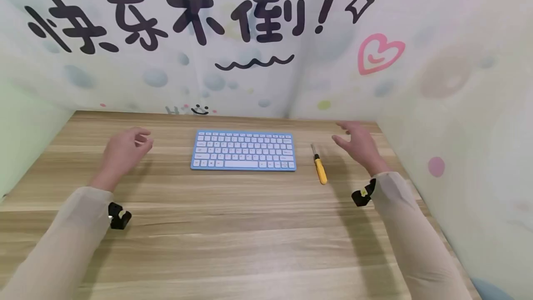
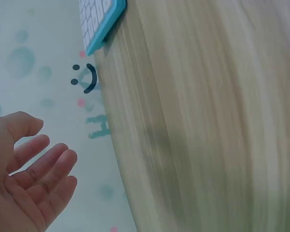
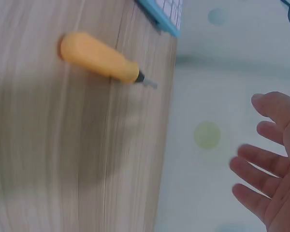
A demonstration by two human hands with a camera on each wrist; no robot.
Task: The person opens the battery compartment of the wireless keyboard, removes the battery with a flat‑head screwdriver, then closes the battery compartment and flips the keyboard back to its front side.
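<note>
A small keyboard point(image 1: 243, 151) with white keys and a blue frame lies near the back of the wooden table. Just right of it is a screwdriver point(image 1: 320, 169) with a yellow handle, its metal tip pointing to the back. My left hand point(image 1: 125, 152) hovers left of the keyboard, fingers loosely bent and holding nothing. To the right of the screwdriver my right hand point(image 1: 359, 145) is held above the table, thumb apart from the fingers, palm bare. The right wrist view shows the screwdriver's yellow handle point(image 3: 99, 55) close by; in the left wrist view a keyboard corner point(image 2: 104, 24) shows.
Behind the table point(image 1: 233, 235) hangs a pale cloth point(image 1: 258, 87) with black lettering and a pink heart. More of this light sheeting point(image 1: 470, 119) borders the right edge. Each wrist wears a black camera mount, the left one point(image 1: 119, 216) beside the sleeve.
</note>
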